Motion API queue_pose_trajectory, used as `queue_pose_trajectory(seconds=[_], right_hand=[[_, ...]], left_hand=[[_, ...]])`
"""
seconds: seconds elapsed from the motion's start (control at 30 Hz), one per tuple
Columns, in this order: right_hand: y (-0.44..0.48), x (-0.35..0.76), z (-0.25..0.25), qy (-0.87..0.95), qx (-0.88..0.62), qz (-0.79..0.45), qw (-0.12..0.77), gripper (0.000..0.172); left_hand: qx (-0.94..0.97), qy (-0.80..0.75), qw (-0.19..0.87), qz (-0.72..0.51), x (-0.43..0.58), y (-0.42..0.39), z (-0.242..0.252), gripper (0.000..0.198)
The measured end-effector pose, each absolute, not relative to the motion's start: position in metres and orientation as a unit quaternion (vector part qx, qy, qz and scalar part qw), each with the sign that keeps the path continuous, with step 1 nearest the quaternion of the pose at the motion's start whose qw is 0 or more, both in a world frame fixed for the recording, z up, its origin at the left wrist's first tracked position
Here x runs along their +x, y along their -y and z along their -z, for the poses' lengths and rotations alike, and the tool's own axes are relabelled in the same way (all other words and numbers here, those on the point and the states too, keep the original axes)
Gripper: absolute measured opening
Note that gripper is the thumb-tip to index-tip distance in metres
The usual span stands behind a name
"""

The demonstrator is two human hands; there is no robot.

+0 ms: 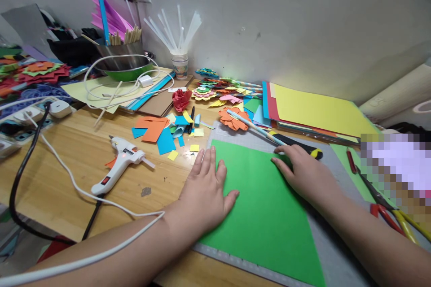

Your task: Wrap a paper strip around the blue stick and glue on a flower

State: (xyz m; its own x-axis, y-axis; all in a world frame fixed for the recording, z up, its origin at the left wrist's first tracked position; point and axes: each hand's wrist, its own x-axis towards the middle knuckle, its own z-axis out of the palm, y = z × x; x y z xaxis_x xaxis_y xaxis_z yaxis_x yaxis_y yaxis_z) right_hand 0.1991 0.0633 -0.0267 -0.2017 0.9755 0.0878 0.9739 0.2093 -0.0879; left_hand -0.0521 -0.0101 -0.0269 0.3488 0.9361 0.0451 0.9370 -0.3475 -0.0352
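A large green sheet of paper (262, 210) lies flat on a grey cutting mat (323, 179). My left hand (208, 188) rests palm down on the sheet's left edge, fingers stretched out and thumb spread over the green. At the sheet's upper right corner is my right hand (299, 166), its thumb and fingers apart around the corner, with nothing visibly gripped. Just beyond it lie an orange paper flower (235, 119) on a striped stick and a black and yellow cutter (299, 143).
A white glue gun (119, 163) lies at the left, and a white cable crosses my left forearm. Paper scraps (165, 140) lie in the middle. Scissors (384, 202) are at the right. Behind stand a straw cup (180, 66) and a yellow paper stack (313, 112).
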Motion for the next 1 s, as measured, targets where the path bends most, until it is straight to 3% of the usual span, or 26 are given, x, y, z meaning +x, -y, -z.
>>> queue_pose_trajectory(seconds=[0.13, 0.33, 0.8, 1.0], right_hand=[[-0.052, 0.194, 0.027, 0.836, -0.532, 0.112, 0.074, 0.043], [-0.023, 0.175, 0.035, 0.922, -0.386, 0.0, 0.028, 0.063], [-0.017, 0.165, 0.03, 0.911, -0.41, -0.026, -0.017, 0.059], [-0.015, 0.166, 0.028, 0.913, -0.406, -0.03, -0.018, 0.07]], left_hand=[[-0.822, 0.569, 0.025, 0.011, -0.052, 0.01, 0.026, 0.076], [-0.822, 0.569, 0.027, 0.007, -0.051, 0.01, 0.024, 0.074], [-0.821, 0.569, 0.025, 0.04, -0.054, 0.011, 0.024, 0.069], [-0.84, 0.54, 0.011, 0.05, -0.055, 0.013, 0.026, 0.09]])
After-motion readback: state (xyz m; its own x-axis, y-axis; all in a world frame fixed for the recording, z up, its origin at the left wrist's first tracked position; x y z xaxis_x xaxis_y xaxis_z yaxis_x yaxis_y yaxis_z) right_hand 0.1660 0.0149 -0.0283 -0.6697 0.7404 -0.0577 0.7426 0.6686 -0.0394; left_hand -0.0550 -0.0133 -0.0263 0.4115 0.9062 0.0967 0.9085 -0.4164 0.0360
